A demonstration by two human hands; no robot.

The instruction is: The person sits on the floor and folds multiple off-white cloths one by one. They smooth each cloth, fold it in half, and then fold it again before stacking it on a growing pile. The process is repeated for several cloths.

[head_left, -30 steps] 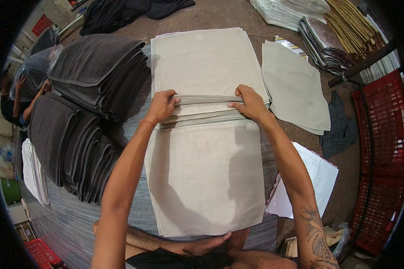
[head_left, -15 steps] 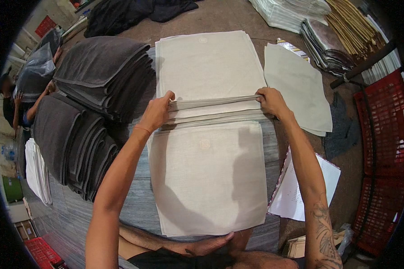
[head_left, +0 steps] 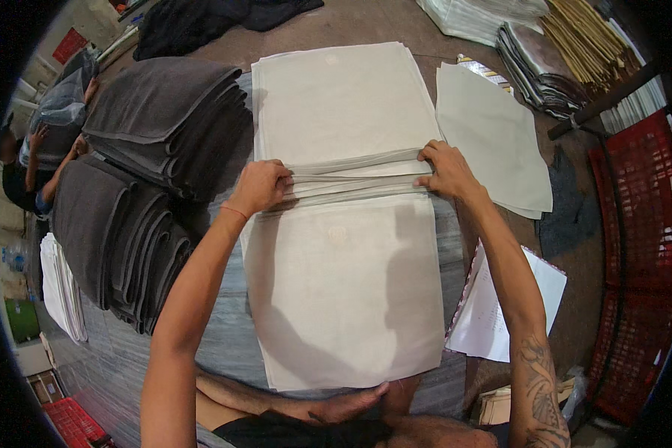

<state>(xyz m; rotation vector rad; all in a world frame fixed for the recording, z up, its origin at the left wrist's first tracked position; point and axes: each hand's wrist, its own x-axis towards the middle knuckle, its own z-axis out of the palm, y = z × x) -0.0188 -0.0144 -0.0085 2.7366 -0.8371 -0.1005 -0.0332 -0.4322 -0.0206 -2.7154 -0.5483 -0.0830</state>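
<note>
Cream cloths lie in front of me in two flat stacks, a far stack (head_left: 343,104) and a near stack (head_left: 351,291), each with a small pale mark. Between them runs a band of gathered cloth folds (head_left: 355,175), layered edge over edge. At the left end of this band, my left hand (head_left: 263,185) is closed on the folds, fingertips on top. My right hand (head_left: 448,173) grips the opposite end, its thumb at the near side and its fingers at the far side of the layers.
Stacks of dark grey cloth (head_left: 157,112) stand on the left. A loose cream cloth (head_left: 493,142), an open notebook (head_left: 500,306) and red crates (head_left: 638,209) are on the right. At far left, a person's hands (head_left: 37,138) touch a plastic-wrapped bundle (head_left: 60,112).
My left hand has turned down over the folds at its end. The right thumb has moved nearer to me, so this hand now spans the band. The folds have shifted.
</note>
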